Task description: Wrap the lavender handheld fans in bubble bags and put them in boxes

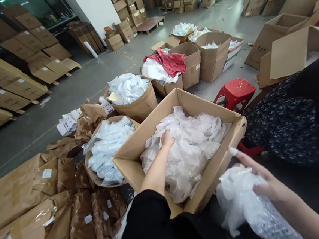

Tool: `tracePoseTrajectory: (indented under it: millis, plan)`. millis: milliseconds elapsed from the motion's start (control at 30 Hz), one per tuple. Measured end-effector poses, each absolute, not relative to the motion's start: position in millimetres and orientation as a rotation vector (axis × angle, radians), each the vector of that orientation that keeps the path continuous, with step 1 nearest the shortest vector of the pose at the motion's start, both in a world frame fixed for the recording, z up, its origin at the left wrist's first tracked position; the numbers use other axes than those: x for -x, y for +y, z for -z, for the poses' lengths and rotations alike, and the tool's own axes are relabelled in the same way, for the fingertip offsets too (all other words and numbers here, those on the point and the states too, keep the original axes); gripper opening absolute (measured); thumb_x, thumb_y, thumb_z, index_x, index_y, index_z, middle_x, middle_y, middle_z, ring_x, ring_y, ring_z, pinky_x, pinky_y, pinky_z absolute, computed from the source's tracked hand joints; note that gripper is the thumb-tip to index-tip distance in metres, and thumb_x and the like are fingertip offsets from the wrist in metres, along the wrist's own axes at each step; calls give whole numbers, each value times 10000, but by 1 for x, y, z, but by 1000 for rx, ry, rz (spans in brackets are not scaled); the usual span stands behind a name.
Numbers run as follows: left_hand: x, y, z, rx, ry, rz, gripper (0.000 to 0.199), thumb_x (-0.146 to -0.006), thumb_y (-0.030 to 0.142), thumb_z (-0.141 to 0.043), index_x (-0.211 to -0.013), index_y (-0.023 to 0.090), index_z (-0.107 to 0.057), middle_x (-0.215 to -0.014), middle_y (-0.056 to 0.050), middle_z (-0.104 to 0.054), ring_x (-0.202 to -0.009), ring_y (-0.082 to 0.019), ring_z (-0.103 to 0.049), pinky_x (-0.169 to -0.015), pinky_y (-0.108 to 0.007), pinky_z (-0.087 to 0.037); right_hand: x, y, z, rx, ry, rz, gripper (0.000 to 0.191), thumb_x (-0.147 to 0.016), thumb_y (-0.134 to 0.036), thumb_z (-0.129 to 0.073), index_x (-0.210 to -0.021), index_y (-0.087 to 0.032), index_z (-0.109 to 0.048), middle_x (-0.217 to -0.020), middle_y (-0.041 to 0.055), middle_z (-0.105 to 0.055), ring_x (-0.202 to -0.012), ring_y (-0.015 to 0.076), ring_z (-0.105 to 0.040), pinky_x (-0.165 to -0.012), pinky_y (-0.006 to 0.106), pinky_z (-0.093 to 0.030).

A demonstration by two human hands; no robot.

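A large open cardboard box [144, 125] in front of me is filled with a heap of clear bubble-wrap bags [191, 137]. My left hand [168, 139] reaches into it, fingers curled closed on the bags at the left of the heap. Beyond the box's right side, my right hand [261, 176] is slightly blurred, gripping a crumpled clear plastic bag [249, 203]. One finger of that hand is stretched out toward the box, with something white on its tip. What the held bag contains cannot be made out.
Cartons of bagged white items [108, 148] stand to the left, near brown paper-wrapped parcels [55, 203]. A red plastic stool [237, 91] is behind the box. Close on the right is a person in dark patterned clothing [286, 116]. Stacked cartons [28, 39] line the far left.
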State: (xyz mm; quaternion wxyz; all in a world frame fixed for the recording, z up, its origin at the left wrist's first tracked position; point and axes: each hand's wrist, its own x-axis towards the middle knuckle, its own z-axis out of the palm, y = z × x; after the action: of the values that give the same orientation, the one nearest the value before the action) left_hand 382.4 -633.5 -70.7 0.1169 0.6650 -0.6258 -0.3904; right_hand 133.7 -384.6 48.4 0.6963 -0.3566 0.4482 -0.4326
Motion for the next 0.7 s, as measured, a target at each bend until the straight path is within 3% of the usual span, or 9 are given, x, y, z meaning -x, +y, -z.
tracePoseTrajectory:
  millis: [67,133,200,267,367,467,533,600,700]
  plan:
    - [-372,-649,86,-1949,-1851,1052,418,-639,83,-675,-1041,184,-622,-1208,-179,-525,-1259,-360,-361,-989,-454,-299,-149,-389,-35,670,927,928,843,-603,-504,-783,-1333,-250,-448,-1026,108,-632,-856,264,-644,-719,350,-508]
    - [-366,-656,95,-1899,-1890,1010,233,-669,92,-653,-881,186,-635,-1154,-161,-548,-1270,-359,-324,-1001,-463,-269,-153,-392,-21,623,918,911,588,-622,-506,-772,-1099,-194,-628,-955,100,-642,-824,243,-644,-713,331,-508]
    - [-366,-657,95,-1818,-1929,1002,82,-721,120,-616,-767,185,-602,-1044,-124,-585,-1217,-315,-379,-988,-419,-287,-148,-395,-12,654,922,929,431,-654,-498,-754,-940,-184,-678,-946,97,-637,-800,225,-641,-694,319,-507]
    - [-371,-654,84,-1743,-1950,1012,40,-757,162,-594,-751,188,-565,-907,-70,-592,-1070,-250,-481,-916,-346,-348,-140,-403,-11,784,916,949,381,-674,-502,-741,-887,-190,-691,-1126,116,-594,-936,254,-625,-778,350,-501]
    - [-376,-630,48,-1542,-1878,1161,110,-752,218,-612,-808,192,-522,-737,12,-532,-764,-155,-519,-719,-253,-397,-136,-423,-24,1165,947,920,276,-720,-444,-727,-824,-189,-702,-1417,104,-399,-1315,313,-372,-1046,414,-336]
    - [-376,-583,4,-1237,-1753,1442,283,-717,261,-671,-947,197,-519,-737,36,-539,-650,-115,-495,-604,-217,-387,-151,-443,-38,1456,1014,894,203,-770,-367,-701,-872,-192,-705,-1495,80,-295,-1438,279,-76,-1128,400,-185]
    - [-376,-552,-21,-1115,-1731,1565,309,-724,309,-691,-976,194,-556,-741,28,-567,-629,-106,-499,-568,-207,-383,-167,-450,-42,1526,1017,930,207,-800,-351,-672,-921,-184,-688,-1443,110,-367,-1400,275,-225,-1080,375,-286]
    - [-378,-533,-37,-1090,-1683,1587,261,-732,355,-700,-902,181,-606,-694,25,-567,-598,-96,-489,-544,-200,-379,-179,-452,-39,1514,1020,1010,193,-830,-344,-636,-892,-163,-656,-1209,128,-559,-1143,232,-531,-914,313,-437]
    - [-385,-532,-43,-1180,-1434,1562,290,-713,423,-717,-807,163,-632,-641,24,-560,-549,-80,-475,-521,-194,-385,-182,-447,-29,1408,1066,1130,191,-835,-343,-630,-821,-155,-602,-812,43,-612,-718,132,-577,-657,226,-454]
